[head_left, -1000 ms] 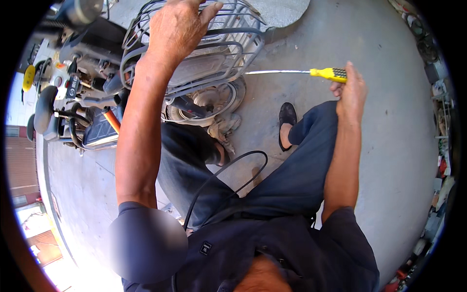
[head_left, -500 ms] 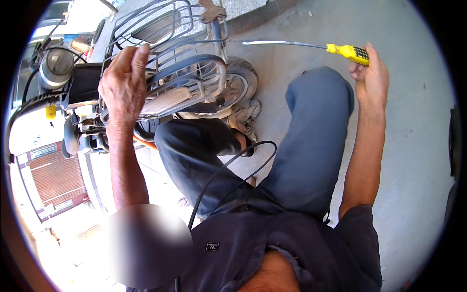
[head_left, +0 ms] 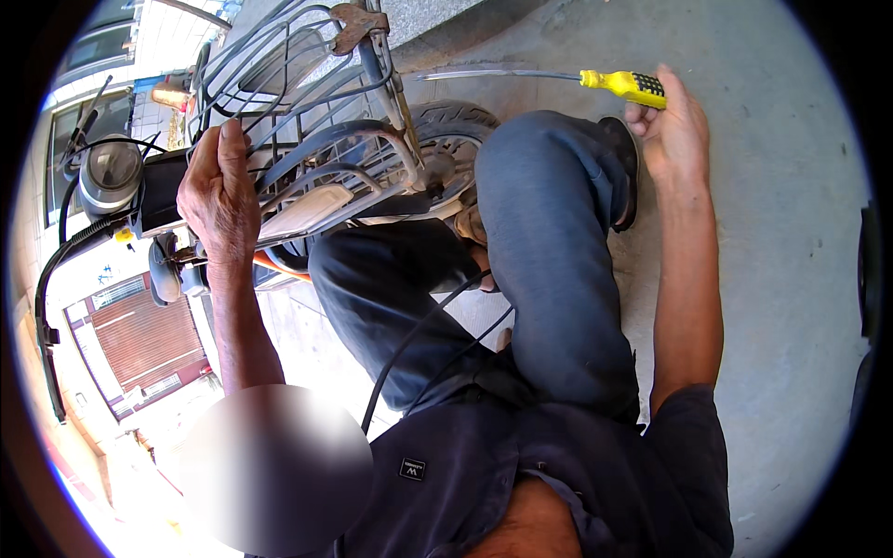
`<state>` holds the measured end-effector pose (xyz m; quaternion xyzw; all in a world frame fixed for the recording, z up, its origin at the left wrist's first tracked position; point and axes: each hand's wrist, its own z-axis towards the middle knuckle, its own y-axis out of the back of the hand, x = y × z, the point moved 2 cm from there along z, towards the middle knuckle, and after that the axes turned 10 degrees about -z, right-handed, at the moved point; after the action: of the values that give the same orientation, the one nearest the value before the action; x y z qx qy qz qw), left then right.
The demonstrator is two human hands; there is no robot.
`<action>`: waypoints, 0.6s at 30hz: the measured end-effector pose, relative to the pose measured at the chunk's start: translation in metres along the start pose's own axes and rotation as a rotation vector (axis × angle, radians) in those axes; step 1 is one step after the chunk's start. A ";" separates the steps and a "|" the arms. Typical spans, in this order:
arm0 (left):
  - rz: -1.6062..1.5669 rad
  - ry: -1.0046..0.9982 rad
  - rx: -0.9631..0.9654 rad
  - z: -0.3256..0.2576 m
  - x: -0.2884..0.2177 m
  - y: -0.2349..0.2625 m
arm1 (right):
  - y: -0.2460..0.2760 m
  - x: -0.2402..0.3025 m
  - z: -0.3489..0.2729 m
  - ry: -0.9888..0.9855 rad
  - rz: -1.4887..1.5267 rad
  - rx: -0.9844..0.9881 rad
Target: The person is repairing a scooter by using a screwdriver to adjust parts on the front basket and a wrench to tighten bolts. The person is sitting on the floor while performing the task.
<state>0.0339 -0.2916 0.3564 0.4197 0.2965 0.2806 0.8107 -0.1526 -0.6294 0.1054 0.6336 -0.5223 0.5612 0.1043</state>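
In my right hand [head_left: 679,126] is a screwdriver [head_left: 625,86] with a yellow, black-dotted handle. My fingers are closed round the handle end, and its long metal shaft points left toward the bike. My left hand [head_left: 219,191] is closed at the near edge of the bike's dark wire basket [head_left: 312,139]; the fingertips are hidden behind the hand. A rusty brown metal piece [head_left: 357,28] sits at the basket's top corner. Below and right of the basket, the spoked wheel [head_left: 456,153] is partly covered by my knee.
A round headlight [head_left: 112,174] and black cables are at the left. A black cord [head_left: 423,327] crosses my lap. Grey concrete floor [head_left: 781,232] lies to the right, with a stone slab [head_left: 433,19] behind the bike. A shuttered door [head_left: 147,332] appears at the lower left.
The screwdriver and my right hand have shifted left and slightly up. My right-side knee has swung left, uncovering a shoe. My left hand has dropped slightly along the basket edge.
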 end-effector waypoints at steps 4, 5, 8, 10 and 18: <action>-0.019 -0.008 -0.001 -0.003 -0.003 -0.001 | -0.005 -0.008 0.003 -0.030 0.010 0.002; -0.028 -0.026 -0.006 -0.003 -0.004 -0.002 | -0.005 -0.011 0.003 -0.040 0.016 0.000; -0.035 -0.032 0.002 -0.004 -0.008 -0.004 | -0.005 -0.014 0.005 -0.074 0.028 0.014; -0.032 -0.040 0.004 -0.005 -0.007 -0.003 | -0.004 -0.018 0.008 -0.102 0.033 0.039; 0.016 -0.113 -0.091 -0.001 -0.001 0.000 | -0.013 -0.027 0.004 -0.159 -0.026 0.030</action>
<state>0.0326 -0.2917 0.3562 0.3999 0.2335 0.2762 0.8422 -0.1353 -0.6120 0.0877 0.6843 -0.5123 0.5154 0.0600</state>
